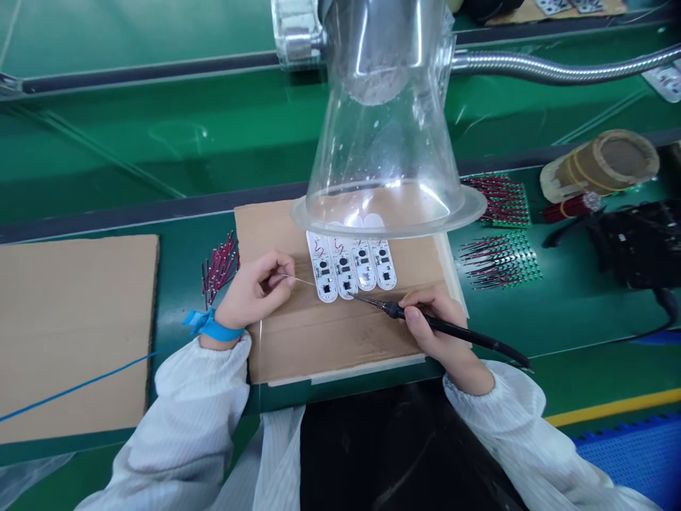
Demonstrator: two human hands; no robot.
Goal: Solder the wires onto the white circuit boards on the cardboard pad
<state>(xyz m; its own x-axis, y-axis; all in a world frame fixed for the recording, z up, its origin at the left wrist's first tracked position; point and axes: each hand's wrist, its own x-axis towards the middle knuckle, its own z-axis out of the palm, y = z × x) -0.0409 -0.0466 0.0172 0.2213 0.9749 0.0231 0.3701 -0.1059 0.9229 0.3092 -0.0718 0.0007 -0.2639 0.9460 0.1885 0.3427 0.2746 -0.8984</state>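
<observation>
Four white oblong circuit boards lie side by side on a brown cardboard sheet, with short red wires on the left ones. My left hand pinches a thin silver solder wire, whose end reaches the lower part of the second board from the left. My right hand grips a black soldering iron like a pen. Its metal tip sits at the same spot, beside the wire's end. The exact joint is too small to make out.
A clear funnel fume hood on a metal gooseneck hangs just above the boards. Red-and-black pinned wires lie left of the cardboard, and more stand in green racks on the right. A second cardboard sheet lies far left.
</observation>
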